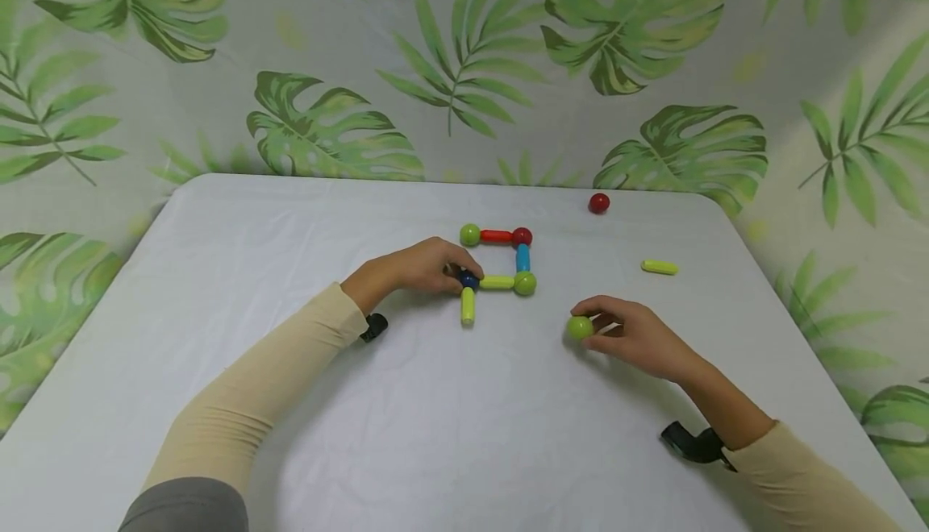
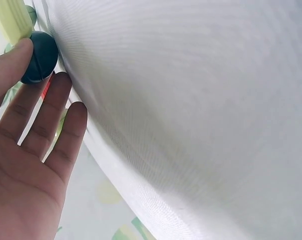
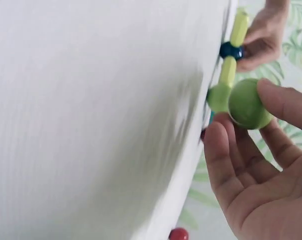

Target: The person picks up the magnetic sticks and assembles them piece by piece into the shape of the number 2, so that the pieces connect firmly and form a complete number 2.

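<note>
My left hand (image 1: 428, 264) pinches a dark blue ball (image 1: 469, 279) between thumb and fingers; the left wrist view shows the thumb on that blue ball (image 2: 42, 56). From the ball one yellow-green rod (image 1: 468, 306) points toward me, and another yellow-green rod (image 1: 497, 282) runs right to a green ball (image 1: 525, 283). A blue rod (image 1: 522, 258) links that to a dark red ball (image 1: 522, 237), and a red rod (image 1: 497, 236) leads left to a second green ball (image 1: 470, 234). Apart from this structure, my right hand (image 1: 639, 337) holds a loose green ball (image 3: 249, 104) at its fingertips.
A loose red ball (image 1: 598, 203) lies near the table's far edge. Right of the structure is a loose yellow-green rod (image 1: 660, 267). The white-covered table (image 1: 435, 435) ends at a leaf-patterned cloth (image 1: 464, 56) behind.
</note>
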A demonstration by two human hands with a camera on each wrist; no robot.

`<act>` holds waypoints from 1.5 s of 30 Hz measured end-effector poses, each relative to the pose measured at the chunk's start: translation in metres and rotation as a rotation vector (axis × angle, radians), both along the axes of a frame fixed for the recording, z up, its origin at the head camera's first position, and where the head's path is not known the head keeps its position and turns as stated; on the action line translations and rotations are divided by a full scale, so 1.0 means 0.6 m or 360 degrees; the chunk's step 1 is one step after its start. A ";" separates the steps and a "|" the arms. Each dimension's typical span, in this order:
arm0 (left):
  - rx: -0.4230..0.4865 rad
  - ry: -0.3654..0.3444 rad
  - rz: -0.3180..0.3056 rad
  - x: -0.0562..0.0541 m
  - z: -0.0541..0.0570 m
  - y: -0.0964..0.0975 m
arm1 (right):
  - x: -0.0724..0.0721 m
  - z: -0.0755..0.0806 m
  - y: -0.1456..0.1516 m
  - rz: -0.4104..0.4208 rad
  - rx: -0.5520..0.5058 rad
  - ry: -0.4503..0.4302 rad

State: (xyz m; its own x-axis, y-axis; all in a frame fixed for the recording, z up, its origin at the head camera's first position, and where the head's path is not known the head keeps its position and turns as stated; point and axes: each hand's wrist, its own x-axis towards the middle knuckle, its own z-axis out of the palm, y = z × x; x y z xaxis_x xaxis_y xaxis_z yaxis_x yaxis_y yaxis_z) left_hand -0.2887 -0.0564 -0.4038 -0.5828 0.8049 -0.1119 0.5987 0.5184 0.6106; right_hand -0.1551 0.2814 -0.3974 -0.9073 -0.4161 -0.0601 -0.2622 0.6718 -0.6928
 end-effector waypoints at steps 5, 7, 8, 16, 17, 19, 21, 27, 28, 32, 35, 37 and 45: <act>0.0005 0.0001 0.0007 0.000 0.000 0.000 | 0.000 -0.003 -0.032 -0.0069 -0.0092 -0.0092; 0.0006 -0.0003 0.0005 0.000 -0.001 0.000 | 0.001 -0.004 -0.046 -0.0111 -0.0146 -0.0165; 0.0006 -0.0002 0.0005 0.000 -0.002 0.001 | 0.001 -0.006 -0.052 -0.0132 -0.0171 -0.0202; 0.0012 0.0009 0.0018 -0.001 -0.003 0.001 | -0.001 -0.017 -0.119 -0.0171 -0.0176 -0.0381; 0.0012 0.0011 0.0019 -0.001 -0.003 0.001 | -0.001 -0.017 -0.127 -0.0162 -0.0170 -0.0388; 0.0016 0.0015 0.0016 0.000 -0.003 0.002 | -0.002 -0.018 -0.141 -0.0160 -0.0155 -0.0403; 0.0012 0.0024 0.0017 0.002 -0.003 0.002 | -0.005 -0.018 -0.152 -0.0155 -0.0151 -0.0425; 0.0005 0.0073 -0.0002 0.002 -0.001 0.001 | -0.017 -0.022 -0.173 -0.0149 -0.0178 -0.0509; 0.0006 0.0080 -0.0004 0.001 -0.001 0.001 | -0.018 -0.023 -0.176 -0.0149 -0.0185 -0.0519; -0.0005 0.0089 0.0004 -0.001 0.001 0.003 | -0.026 -0.024 -0.184 -0.0160 -0.0195 -0.0525; -0.0021 0.0075 0.0022 -0.004 0.001 0.005 | -0.032 -0.024 -0.188 -0.0178 -0.0191 -0.0528; -0.0028 0.0074 0.0028 -0.005 0.002 0.006 | -0.035 -0.024 -0.190 -0.0199 -0.0195 -0.0544; -0.0008 0.0098 0.0040 -0.009 0.003 0.009 | -0.043 -0.022 -0.201 -0.0248 -0.0249 -0.0633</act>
